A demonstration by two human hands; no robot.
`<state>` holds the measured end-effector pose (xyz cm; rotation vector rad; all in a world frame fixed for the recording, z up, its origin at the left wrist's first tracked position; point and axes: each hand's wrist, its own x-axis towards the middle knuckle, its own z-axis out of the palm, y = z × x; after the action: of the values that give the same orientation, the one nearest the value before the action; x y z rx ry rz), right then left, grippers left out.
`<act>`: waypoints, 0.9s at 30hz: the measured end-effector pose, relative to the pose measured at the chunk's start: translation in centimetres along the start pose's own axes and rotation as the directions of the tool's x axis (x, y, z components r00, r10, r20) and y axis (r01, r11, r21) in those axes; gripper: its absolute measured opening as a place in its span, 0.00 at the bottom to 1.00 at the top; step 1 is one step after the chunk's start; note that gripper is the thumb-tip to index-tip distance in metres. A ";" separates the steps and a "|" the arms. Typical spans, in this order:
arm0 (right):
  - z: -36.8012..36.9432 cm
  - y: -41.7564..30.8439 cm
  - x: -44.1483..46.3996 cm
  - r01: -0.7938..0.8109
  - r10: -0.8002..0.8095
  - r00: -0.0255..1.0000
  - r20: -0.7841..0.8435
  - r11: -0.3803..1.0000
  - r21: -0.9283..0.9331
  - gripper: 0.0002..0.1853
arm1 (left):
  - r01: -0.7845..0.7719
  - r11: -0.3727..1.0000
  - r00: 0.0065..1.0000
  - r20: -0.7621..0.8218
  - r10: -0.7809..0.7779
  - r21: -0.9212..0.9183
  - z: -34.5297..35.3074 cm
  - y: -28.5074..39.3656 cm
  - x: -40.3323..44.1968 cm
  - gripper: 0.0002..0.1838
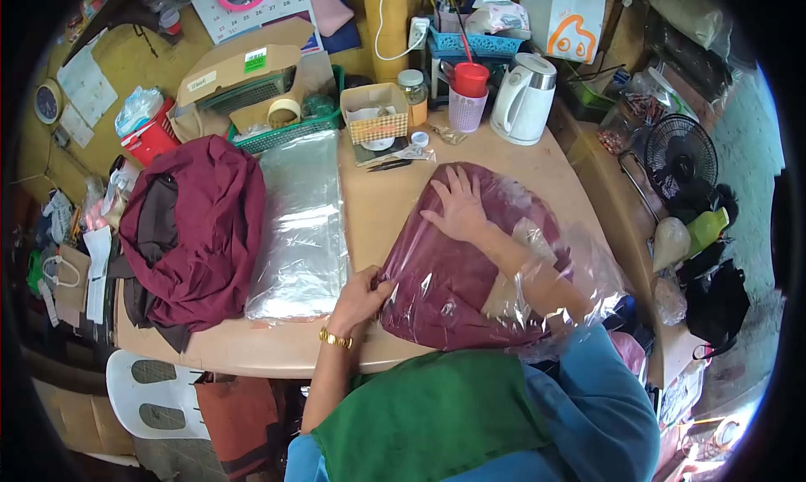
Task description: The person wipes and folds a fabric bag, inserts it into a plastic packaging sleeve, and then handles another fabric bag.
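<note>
A clear plastic bag [588, 255] with folded maroon cloth [432, 247] in it lies on the table in front of me. My right hand [457, 205] is spread flat over the cloth near its far end, fingers apart. Loose plastic wraps over that forearm; whether the hand itself is under the film I cannot tell. At the bag's left side, my left hand [366, 297] pinches the plastic edge between thumb and fingers, a gold watch on its wrist. Left of it lies a stack of flat clear plastic bags [298, 230], beside a maroon and dark cloth heap [210, 222].
Along the back stand a green basket [338, 96], a small checkered box [378, 129], a jar [412, 87], a lilac cup [468, 111] and a white electric kettle [522, 100]. Black scissors [395, 164] lie before them. A black fan [680, 154] is at right, a white chair [151, 398] below left.
</note>
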<state>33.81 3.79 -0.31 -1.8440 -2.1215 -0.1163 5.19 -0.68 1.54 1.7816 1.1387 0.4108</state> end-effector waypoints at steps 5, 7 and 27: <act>-0.3 -0.7 0.6 0.066 -0.046 0.960 0.277 0.996 -0.064 0.46 | -0.115 0.821 0.993 -0.067 0.094 -0.560 2.1 -1.3 -1.5 0.27; 0.5 0.1 1.4 0.079 -0.061 0.960 0.274 0.995 -0.057 0.46 | -0.093 0.812 0.995 -0.029 0.093 -0.576 2.3 -2.9 -1.9 0.32; -1.4 -10.0 -7.5 0.524 -0.669 0.698 0.254 0.720 0.455 0.35 | -0.006 -0.034 0.998 -0.008 0.056 -0.999 2.9 -2.4 -4.4 0.54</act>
<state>25.13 -5.31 0.30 -0.9449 -2.7460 0.5133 3.65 -5.60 -1.07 0.3749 0.3745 0.9441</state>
